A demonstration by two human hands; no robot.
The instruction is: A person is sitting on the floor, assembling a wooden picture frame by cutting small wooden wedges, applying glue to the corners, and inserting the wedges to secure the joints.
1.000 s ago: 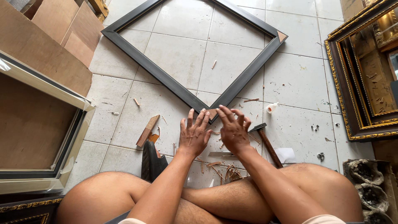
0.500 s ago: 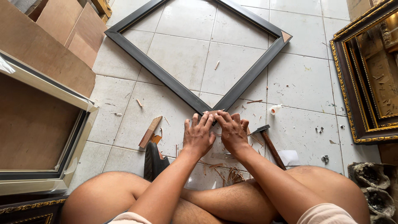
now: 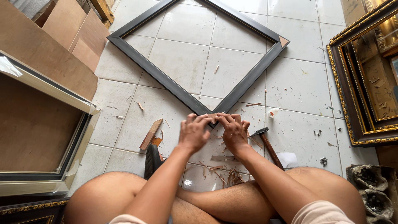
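Note:
A dark square picture frame (image 3: pixel 166 81) lies flat on the white tiled floor, turned like a diamond, with its near corner right in front of me. My left hand (image 3: pixel 192 133) and my right hand (image 3: pixel 233 132) are side by side over that near corner, fingers curled and pressing on the joint. The corner itself is hidden beneath my fingers. I cannot tell whether the fingers pinch something small there. A triangular wooden piece (image 3: pixel 284 41) sits at the frame's right corner.
A hammer (image 3: pixel 265 143) lies by my right hand, a wooden block (image 3: pixel 151 134) to the left, a small white bottle (image 3: pixel 273 111) at right. Wood chips litter the tiles. Stacked frames and board stand at left (image 3: pixel 41 137), an ornate gold frame (image 3: pixel 360 83) at right. My crossed legs fill the foreground.
My hands have drawn closer together, from open palms spread beside the corner to fingers curled over it. The view has shifted a little.

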